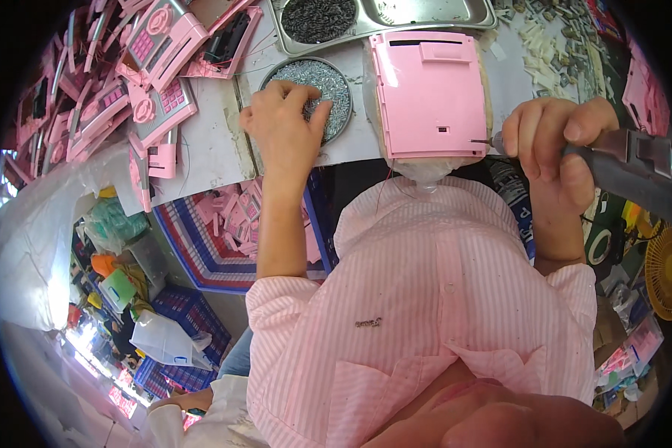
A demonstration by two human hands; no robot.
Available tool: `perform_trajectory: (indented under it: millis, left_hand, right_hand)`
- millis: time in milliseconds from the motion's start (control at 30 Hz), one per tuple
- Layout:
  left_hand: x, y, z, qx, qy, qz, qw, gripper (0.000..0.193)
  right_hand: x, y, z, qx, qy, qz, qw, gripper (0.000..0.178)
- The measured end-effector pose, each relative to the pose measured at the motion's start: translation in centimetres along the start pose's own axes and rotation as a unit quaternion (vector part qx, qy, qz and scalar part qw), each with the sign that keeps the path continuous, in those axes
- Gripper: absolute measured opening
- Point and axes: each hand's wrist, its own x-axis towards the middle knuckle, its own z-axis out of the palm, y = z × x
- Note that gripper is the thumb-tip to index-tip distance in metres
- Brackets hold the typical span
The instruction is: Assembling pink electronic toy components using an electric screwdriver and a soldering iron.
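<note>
My left hand (285, 123) pinched small screws from the round metal dish of silvery screws (322, 84). My right hand (556, 142) gripped the grey powered screwdriver (627, 168), tip at the flat pink plastic panel (428, 93); seating a screw judged next.

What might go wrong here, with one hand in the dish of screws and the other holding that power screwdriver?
The left hand picks from a round dish of small screws near the table edge; a nudge might spill them. The right hand holds the screwdriver with its bit at the pink panel, which no hand steadies, so the tip could slip and scratch it.
</note>
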Motion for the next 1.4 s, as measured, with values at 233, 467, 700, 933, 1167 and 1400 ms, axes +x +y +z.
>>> perform_trajectory:
  millis: [233, 467, 700, 933, 1167, 1400]
  left_hand:
    - [0.5, -3.7, 0.2, -0.044, 0.026, 0.018, 0.999, 0.012]
    - [1.8, -4.6, 1.2, -0.067, -0.013, -0.024, 0.997, 0.029]
    - [2.6, -2.0, -0.5, -0.154, 0.032, 0.073, 0.985, 0.014]
    - [1.6, 6.4, -0.1, -0.276, -0.020, 0.128, 0.952, 0.012]
    - [2.6, 10.8, 2.5, -0.325, -0.012, 0.156, 0.933, 0.013]
    - [2.9, 11.6, 3.4, -0.346, -0.012, 0.150, 0.926, 0.010]
  right_hand:
    - [-0.7, 0.0, -1.9, -0.033, 0.027, -0.053, 0.998, 0.025]
    - [-1.3, 2.4, -3.9, -0.051, 0.041, -0.035, 0.997, 0.023]
    - [0.1, 3.6, -4.1, -0.055, 0.036, -0.052, 0.996, 0.020]
    - [-0.1, 5.4, -3.8, -0.094, 0.031, -0.038, 0.994, 0.016]
    - [2.5, 0.7, -3.4, -0.015, -0.017, -0.037, 0.999, 0.018]
    - [2.1, 0.6, -0.9, 0.001, 0.026, -0.032, 0.999, 0.028]
